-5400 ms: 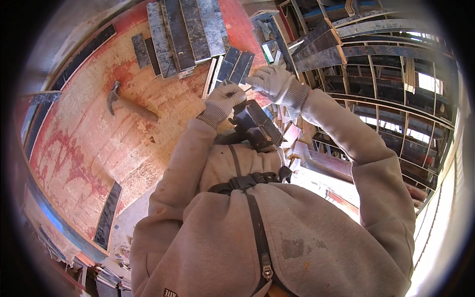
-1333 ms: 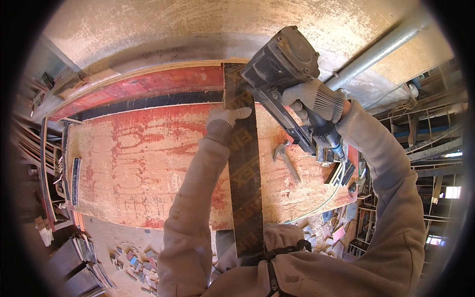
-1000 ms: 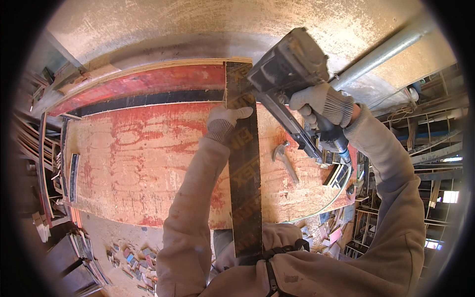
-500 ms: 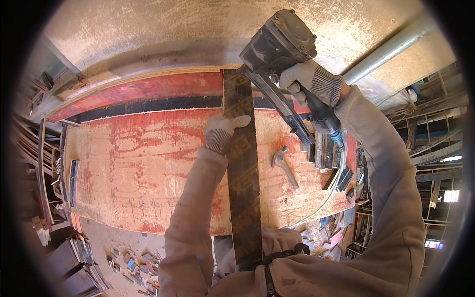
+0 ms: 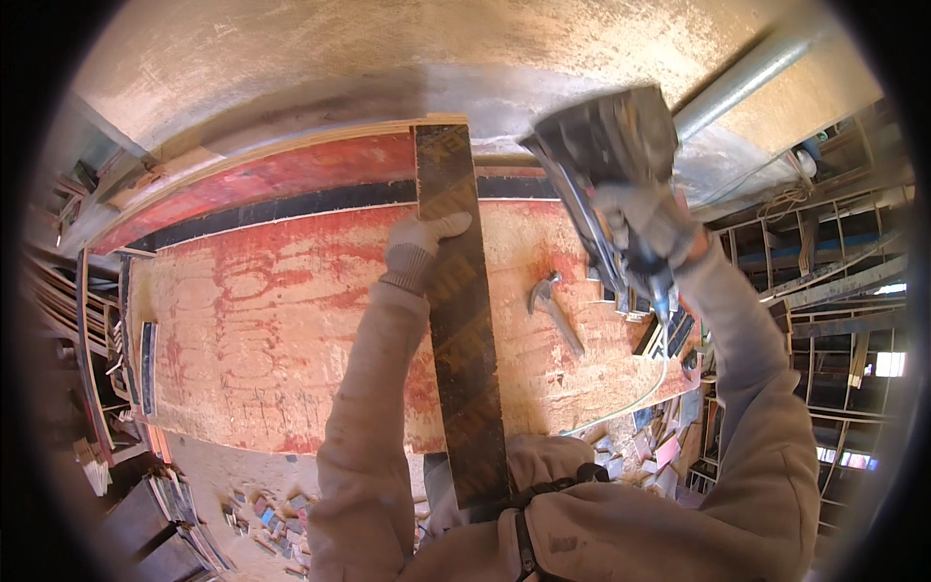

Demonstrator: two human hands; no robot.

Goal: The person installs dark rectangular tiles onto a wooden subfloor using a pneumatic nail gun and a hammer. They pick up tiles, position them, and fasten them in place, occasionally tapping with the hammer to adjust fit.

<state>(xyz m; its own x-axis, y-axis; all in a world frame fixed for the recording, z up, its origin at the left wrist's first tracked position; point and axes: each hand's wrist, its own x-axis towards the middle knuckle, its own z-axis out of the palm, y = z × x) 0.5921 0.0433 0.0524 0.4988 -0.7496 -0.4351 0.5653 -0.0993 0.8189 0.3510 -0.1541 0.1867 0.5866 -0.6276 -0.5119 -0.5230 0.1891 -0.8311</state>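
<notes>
A long dark-faced plywood strip (image 5: 461,330) lies across the bench, from the far edge back to my body. My gloved left hand (image 5: 424,241) grips its left edge, with the thumb laid over the top face. In my gloved right hand (image 5: 645,223) is a black nail gun (image 5: 616,136), held by its handle above the bench and apart from the strip. Motion blurs the gun. A pale air hose (image 5: 640,390) runs from the gun's blue fitting (image 5: 662,303). Right of the strip, a claw hammer (image 5: 557,315) rests on the bench top.
The worn red and tan plywood bench top (image 5: 272,330) has a raised red board (image 5: 281,179) along its far side. Short dark offcuts (image 5: 655,335) lie at its right end. Scrap pieces (image 5: 276,524) litter the floor. A metal pipe (image 5: 747,82) slants at upper right, above racks (image 5: 834,320).
My right hand has swung the nail gun rightward and down, away from the strip's far end. The strip and my left hand have shifted slightly left.
</notes>
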